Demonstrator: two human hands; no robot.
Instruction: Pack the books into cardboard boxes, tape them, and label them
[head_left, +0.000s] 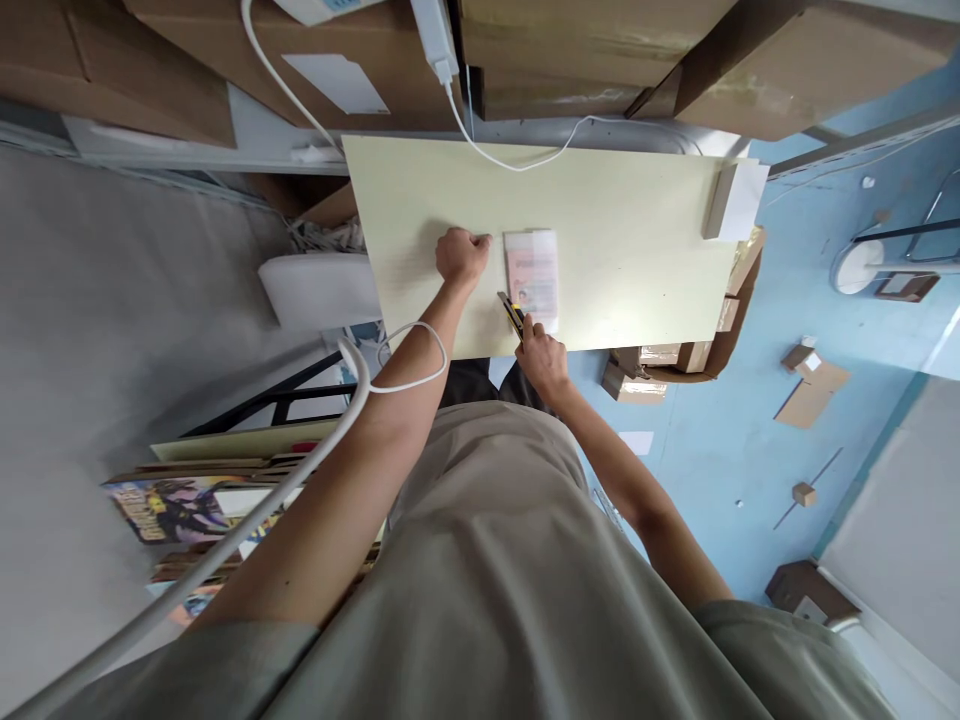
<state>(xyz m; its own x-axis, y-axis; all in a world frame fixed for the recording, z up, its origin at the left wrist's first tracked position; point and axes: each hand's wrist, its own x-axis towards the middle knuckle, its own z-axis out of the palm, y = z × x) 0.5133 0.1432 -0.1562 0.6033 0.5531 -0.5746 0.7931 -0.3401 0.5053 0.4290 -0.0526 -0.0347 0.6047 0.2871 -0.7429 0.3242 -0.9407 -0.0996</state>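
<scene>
Taking the package as your clock's centre, out at eight o'clock there's a stack of flat printed pieces (172, 508) beside the grey floor, and in at nine a white chair-like piece (322, 288), tucked against the edge of the cream board (630, 250). A thin white cord (411, 384) loops across your left forearm, and here's your left hand (461, 256), at nine to ten o'clock, fingers curled into a fist above the board; whether it touches down, I can't tell. Now the yellow-and-black utility knife (513, 316), its tip angled to eleven o'clock, just at the lower left edge of the package (534, 268), a flat clear-wrapped thing with pink print, lying on the board right in front of you; contact between the two is unclear. Your right hand (541, 358) sits at six o'clock, fingers wrapped firmly round that knife's handle. A white cable (517, 167) droops over the far edge at twelve. Further right, a white box (737, 200) stands at two to three, and cardboard boxes (634, 384) sit beyond the near edge at four.
</scene>
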